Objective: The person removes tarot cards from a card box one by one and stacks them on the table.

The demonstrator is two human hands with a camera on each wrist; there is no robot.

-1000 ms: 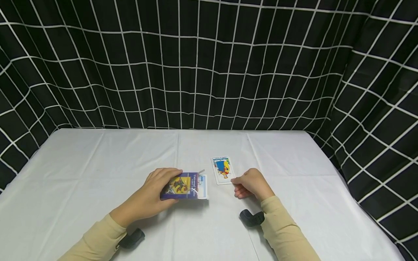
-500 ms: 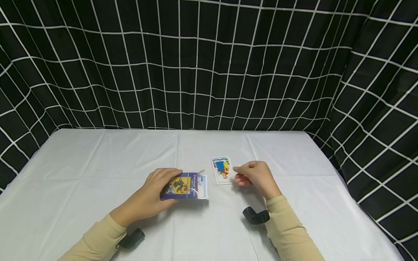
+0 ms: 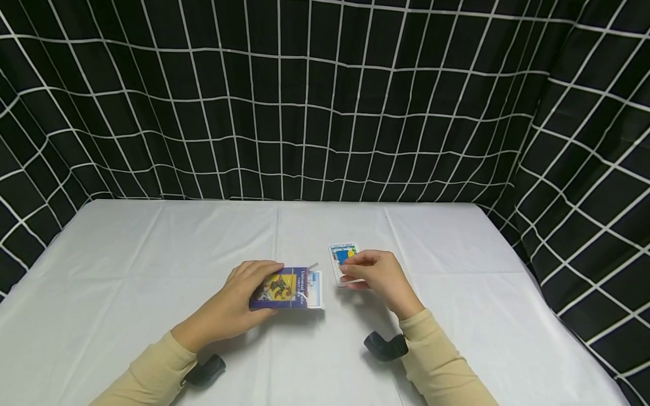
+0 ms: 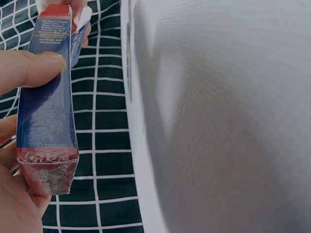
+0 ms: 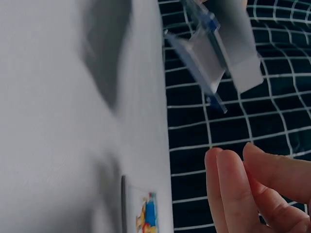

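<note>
My left hand [image 3: 228, 304] grips a purple-blue tarot deck box [image 3: 278, 287], thumb along the near side and fingers over the far side. At the box's right end, a flap stands out, and a white-edged piece with a light blue picture [image 3: 315, 290] shows there. A tarot card [image 3: 339, 255] lies face up on the white cloth, right of the box; whether others lie under it I cannot tell. My right hand [image 3: 378, 276] hovers in front of that card and hides part of it. In the right wrist view, nothing shows between its fingers [image 5: 233, 182].
White cloth covers the table [image 3: 152, 254]. Behind it and to the sides hangs a black curtain [image 3: 284, 113] with a white grid. A dark wrist device sits under each forearm, one at the left [image 3: 205, 372] and one at the right [image 3: 386, 345].
My right hand has left the card's lower right corner, lifted, and moved left across the card towards the box. My left hand and the box have stayed in place.
</note>
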